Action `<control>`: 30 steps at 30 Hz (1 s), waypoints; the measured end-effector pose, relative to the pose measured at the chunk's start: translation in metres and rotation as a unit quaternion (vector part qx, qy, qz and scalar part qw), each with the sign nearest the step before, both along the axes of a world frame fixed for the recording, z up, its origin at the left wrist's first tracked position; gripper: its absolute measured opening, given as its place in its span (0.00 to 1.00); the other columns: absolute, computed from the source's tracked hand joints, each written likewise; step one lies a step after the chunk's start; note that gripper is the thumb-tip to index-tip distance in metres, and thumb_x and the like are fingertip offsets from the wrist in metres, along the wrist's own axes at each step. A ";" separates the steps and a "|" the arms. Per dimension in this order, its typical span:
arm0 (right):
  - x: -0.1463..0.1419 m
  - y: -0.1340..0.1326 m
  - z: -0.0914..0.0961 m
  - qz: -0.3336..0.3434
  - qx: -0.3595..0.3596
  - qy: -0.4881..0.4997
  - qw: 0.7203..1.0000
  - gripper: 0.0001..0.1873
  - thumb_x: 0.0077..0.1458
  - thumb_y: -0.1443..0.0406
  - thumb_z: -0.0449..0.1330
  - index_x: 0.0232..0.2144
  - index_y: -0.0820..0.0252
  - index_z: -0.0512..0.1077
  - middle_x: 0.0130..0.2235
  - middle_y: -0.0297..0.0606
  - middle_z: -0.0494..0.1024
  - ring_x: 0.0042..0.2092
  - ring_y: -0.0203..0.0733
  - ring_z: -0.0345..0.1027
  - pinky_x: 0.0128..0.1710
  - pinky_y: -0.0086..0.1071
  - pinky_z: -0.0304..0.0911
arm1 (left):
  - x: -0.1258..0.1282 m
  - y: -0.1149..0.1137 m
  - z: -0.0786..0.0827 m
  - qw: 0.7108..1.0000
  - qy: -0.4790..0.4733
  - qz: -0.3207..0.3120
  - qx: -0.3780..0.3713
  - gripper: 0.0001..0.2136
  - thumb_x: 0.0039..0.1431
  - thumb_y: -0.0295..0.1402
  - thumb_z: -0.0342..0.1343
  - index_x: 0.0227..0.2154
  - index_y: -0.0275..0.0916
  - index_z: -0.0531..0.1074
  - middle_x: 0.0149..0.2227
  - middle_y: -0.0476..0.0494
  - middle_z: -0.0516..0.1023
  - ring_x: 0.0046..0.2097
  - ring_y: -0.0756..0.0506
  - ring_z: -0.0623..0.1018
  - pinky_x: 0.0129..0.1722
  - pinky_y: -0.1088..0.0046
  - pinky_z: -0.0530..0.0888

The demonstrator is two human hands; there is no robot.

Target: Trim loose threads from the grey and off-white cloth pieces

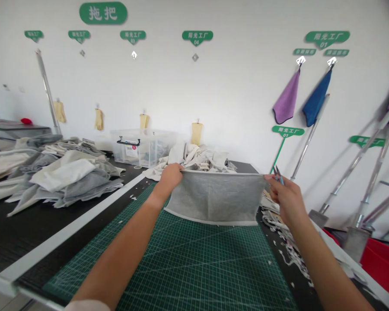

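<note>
Both my hands hold up a grey felt-like cloth (215,196) by its top edge, above a green cutting mat (181,263). The cloth hangs flat, with a white binding along its lower hem. My left hand (171,177) pinches the cloth's top left corner. My right hand (287,198) grips the top right corner and also holds small pointed scissors (278,175) with a blue part. Most of the scissors' handle is hidden by my fingers.
Cream and grey cloths (61,177) lie heaped on the black table at left, and an off-white heap (197,157) lies behind the hanging cloth. A transparent plastic box (142,147) stands beyond. Scrap strips (287,246) litter the right side, near a red bucket (382,263) and mops.
</note>
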State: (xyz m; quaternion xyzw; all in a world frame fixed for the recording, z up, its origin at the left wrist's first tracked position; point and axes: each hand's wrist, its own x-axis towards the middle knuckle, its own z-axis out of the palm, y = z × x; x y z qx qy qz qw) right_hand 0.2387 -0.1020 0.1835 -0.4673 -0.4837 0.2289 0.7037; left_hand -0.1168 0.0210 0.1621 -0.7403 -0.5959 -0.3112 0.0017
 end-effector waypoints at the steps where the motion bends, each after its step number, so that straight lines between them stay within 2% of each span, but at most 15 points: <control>1: 0.002 -0.003 0.005 -0.004 0.007 0.004 1.000 0.17 0.49 0.56 0.70 0.34 0.61 0.73 0.18 0.21 0.53 0.19 0.26 0.42 0.16 0.23 0.37 | -0.008 0.000 0.005 1.000 -0.009 -0.029 -0.009 0.18 0.50 0.20 0.51 0.40 0.37 0.81 0.43 0.34 0.82 0.48 0.38 0.78 0.50 0.66 0.69; 3: 0.008 -0.010 0.014 -0.012 0.026 0.008 1.000 0.17 0.49 0.56 0.71 0.34 0.62 0.73 0.19 0.21 0.53 0.19 0.26 0.43 0.16 0.22 0.37 | -0.020 -0.004 0.015 0.996 -0.034 -0.077 -0.025 0.18 0.48 0.21 0.53 0.40 0.38 0.81 0.41 0.37 0.83 0.46 0.40 0.79 0.49 0.68 0.71; 5: 0.015 -0.016 0.023 -0.013 0.044 0.014 0.999 0.17 0.48 0.57 0.72 0.33 0.63 0.73 0.20 0.22 0.53 0.19 0.25 0.43 0.16 0.22 0.38 | -0.029 -0.011 0.027 0.985 -0.082 -0.136 -0.069 0.16 0.50 0.24 0.54 0.41 0.37 0.81 0.35 0.39 0.83 0.40 0.41 0.81 0.44 0.68 0.73; 8: 0.031 -0.023 0.032 -0.013 0.062 0.030 0.998 0.17 0.47 0.59 0.73 0.32 0.63 0.73 0.21 0.21 0.51 0.19 0.24 0.42 0.16 0.23 0.36 | -0.038 -0.028 0.045 0.938 -0.184 -0.246 -0.162 0.15 0.55 0.30 0.57 0.45 0.35 0.78 0.29 0.42 0.81 0.32 0.45 0.81 0.38 0.69 0.76; 10: 0.041 -0.028 0.037 -0.013 0.074 0.036 0.997 0.17 0.47 0.59 0.74 0.32 0.64 0.73 0.21 0.21 0.50 0.19 0.24 0.41 0.15 0.24 0.35 | -0.042 -0.042 0.056 0.910 -0.231 -0.288 -0.190 0.15 0.56 0.35 0.59 0.44 0.34 0.78 0.29 0.42 0.81 0.32 0.46 0.81 0.38 0.69 0.77; 12: 0.048 -0.032 0.040 -0.004 0.080 0.036 0.996 0.17 0.47 0.59 0.74 0.32 0.64 0.74 0.22 0.22 0.49 0.19 0.24 0.41 0.15 0.25 0.34 | -0.046 -0.054 0.066 0.896 -0.247 -0.312 -0.197 0.14 0.58 0.39 0.60 0.42 0.35 0.78 0.31 0.41 0.82 0.33 0.46 0.81 0.40 0.69 0.77; 17: 0.048 -0.041 0.047 0.012 0.069 0.041 0.997 0.15 0.48 0.62 0.74 0.31 0.63 0.73 0.23 0.22 0.48 0.20 0.23 0.40 0.15 0.25 0.34 | -0.053 -0.080 0.082 0.886 -0.238 -0.345 -0.196 0.18 0.64 0.47 0.53 0.33 0.36 0.77 0.32 0.41 0.81 0.35 0.46 0.80 0.40 0.70 0.77; 25: 0.047 -0.054 0.056 0.019 0.070 0.034 0.997 0.15 0.48 0.62 0.74 0.31 0.63 0.73 0.24 0.22 0.48 0.20 0.24 0.40 0.15 0.26 0.34 | -0.060 -0.099 0.100 0.931 -0.206 -0.286 -0.093 0.15 0.63 0.42 0.53 0.27 0.38 0.73 0.27 0.47 0.76 0.33 0.50 0.76 0.37 0.75 0.73; 30: 0.047 -0.062 0.062 0.021 0.065 0.022 0.997 0.15 0.49 0.61 0.73 0.30 0.63 0.72 0.24 0.22 0.47 0.21 0.24 0.40 0.16 0.26 0.34 | -0.065 -0.111 0.107 0.928 -0.215 -0.296 -0.067 0.13 0.63 0.42 0.53 0.28 0.39 0.74 0.28 0.47 0.76 0.33 0.49 0.76 0.38 0.74 0.74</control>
